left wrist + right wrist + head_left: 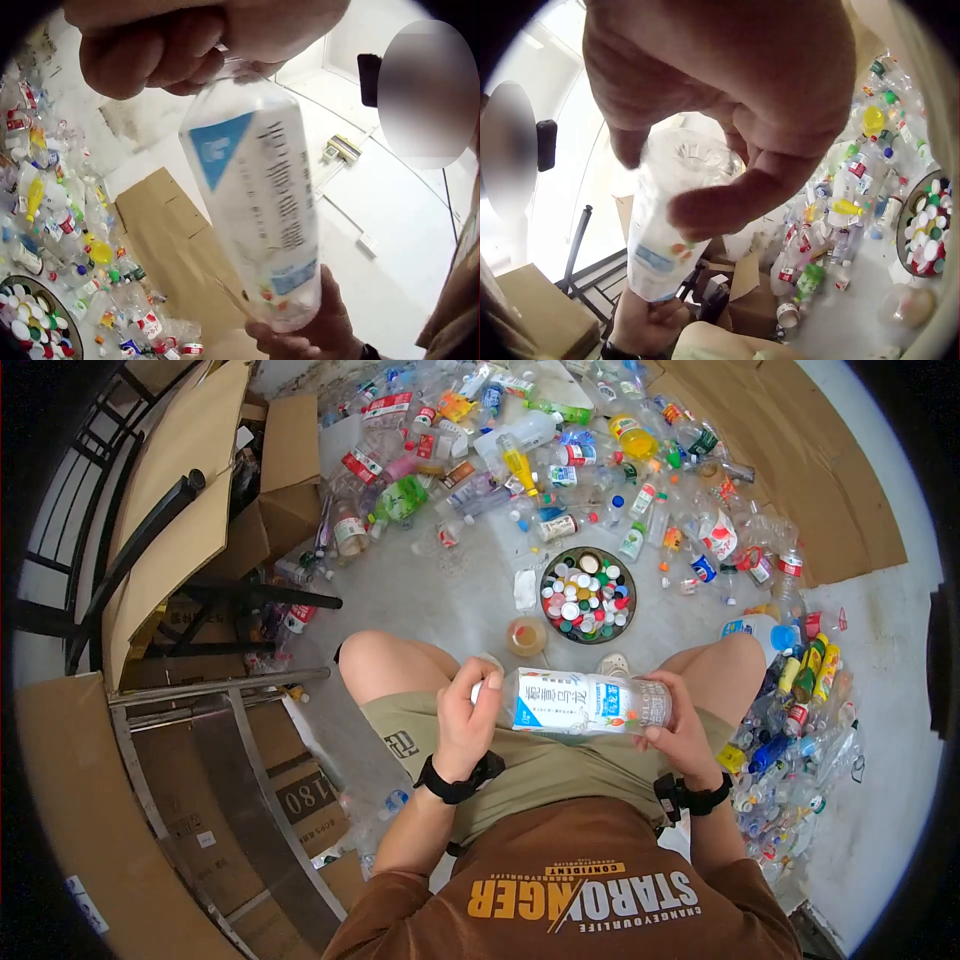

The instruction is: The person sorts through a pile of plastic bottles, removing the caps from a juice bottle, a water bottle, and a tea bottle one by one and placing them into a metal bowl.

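Observation:
A clear plastic bottle (585, 703) with a white and blue label lies sideways above the person's lap. The left hand (468, 718) curls round its neck end; in the left wrist view those fingers (150, 56) cover the cap area. Round the base end, the right hand (685, 728) grips with thumb and fingers, as the right wrist view also shows, with the bottle (660, 217) below the palm. On the floor beyond the knees stands a round container (546, 622) of loose caps, mostly white, red and green.
Many empty bottles (400, 498) are heaped on the floor ahead, with another pile (790, 760) at the right. Cardboard boxes (290, 480) and a metal frame (262, 760) stand at the left. A brownish bottle (525, 636) is near the cap container.

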Available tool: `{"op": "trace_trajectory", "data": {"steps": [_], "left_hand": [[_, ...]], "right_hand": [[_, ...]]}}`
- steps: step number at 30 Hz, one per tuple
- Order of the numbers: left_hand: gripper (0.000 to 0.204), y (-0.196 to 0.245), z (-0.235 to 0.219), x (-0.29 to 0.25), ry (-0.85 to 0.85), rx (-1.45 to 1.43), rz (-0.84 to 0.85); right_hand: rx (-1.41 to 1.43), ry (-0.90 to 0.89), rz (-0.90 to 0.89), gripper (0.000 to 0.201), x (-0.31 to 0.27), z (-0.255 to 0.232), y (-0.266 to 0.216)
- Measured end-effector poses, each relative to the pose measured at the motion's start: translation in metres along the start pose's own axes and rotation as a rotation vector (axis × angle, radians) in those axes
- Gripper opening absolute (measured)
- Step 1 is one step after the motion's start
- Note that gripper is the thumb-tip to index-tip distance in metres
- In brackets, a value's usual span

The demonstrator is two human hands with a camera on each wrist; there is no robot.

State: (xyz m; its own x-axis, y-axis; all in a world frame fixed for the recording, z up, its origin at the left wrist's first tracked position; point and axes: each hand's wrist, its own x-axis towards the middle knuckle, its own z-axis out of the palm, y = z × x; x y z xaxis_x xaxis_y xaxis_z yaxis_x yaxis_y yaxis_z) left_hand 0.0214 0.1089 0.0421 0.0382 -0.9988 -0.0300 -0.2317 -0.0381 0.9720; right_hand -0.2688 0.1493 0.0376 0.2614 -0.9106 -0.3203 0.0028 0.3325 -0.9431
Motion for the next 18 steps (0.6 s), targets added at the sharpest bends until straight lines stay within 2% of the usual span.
{"op": "trace_trajectory", "data": {"steps": [2,4,5,7,8,10,11,13,16,18], "left_hand": [[0.01,-0.001,-0.002,-0.001,-0.026,0.032,0.067],[0.01,0.004,-0.004,-0.004,-0.07,0.071,0.133],[0.011,0.005,-0.004,-0.003,-0.068,0.076,0.144],[0.011,0.006,-0.002,-0.004,-0.063,0.085,0.166],[0.012,0.005,-0.001,-0.004,-0.038,0.076,0.119],[0.012,0.005,0.002,-0.003,0.01,0.059,0.027],[0.012,0.003,0.002,-0.003,0.008,0.032,-0.009],[0.013,-0.002,0.0,-0.001,0.003,-0.023,-0.079],[0.012,0.0,-0.003,-0.003,-0.058,0.019,-0.024],[0.012,0.001,-0.005,-0.004,-0.083,0.041,0.103]], "right_hand": [[0.107,-0.124,0.318,0.075,-0.003,-0.024,0.017],[0.235,-0.185,0.486,0.075,-0.003,-0.03,0.036],[0.308,-0.182,0.492,0.075,-0.002,-0.028,0.042],[0.36,-0.058,0.319,0.073,-0.002,-0.019,0.045],[0.338,0.062,0.141,0.071,0.0,0.006,0.024],[0.184,0.166,-0.122,0.067,0.006,0.018,0.015],[0.055,0.152,-0.204,0.066,0.009,0.015,0.02],[-0.038,0.094,-0.144,0.063,0.006,0.009,0.018],[0.113,-0.015,0.275,0.056,-0.005,-0.006,0.011],[0.27,-0.048,0.549,0.056,-0.008,-0.015,0.026]]}}
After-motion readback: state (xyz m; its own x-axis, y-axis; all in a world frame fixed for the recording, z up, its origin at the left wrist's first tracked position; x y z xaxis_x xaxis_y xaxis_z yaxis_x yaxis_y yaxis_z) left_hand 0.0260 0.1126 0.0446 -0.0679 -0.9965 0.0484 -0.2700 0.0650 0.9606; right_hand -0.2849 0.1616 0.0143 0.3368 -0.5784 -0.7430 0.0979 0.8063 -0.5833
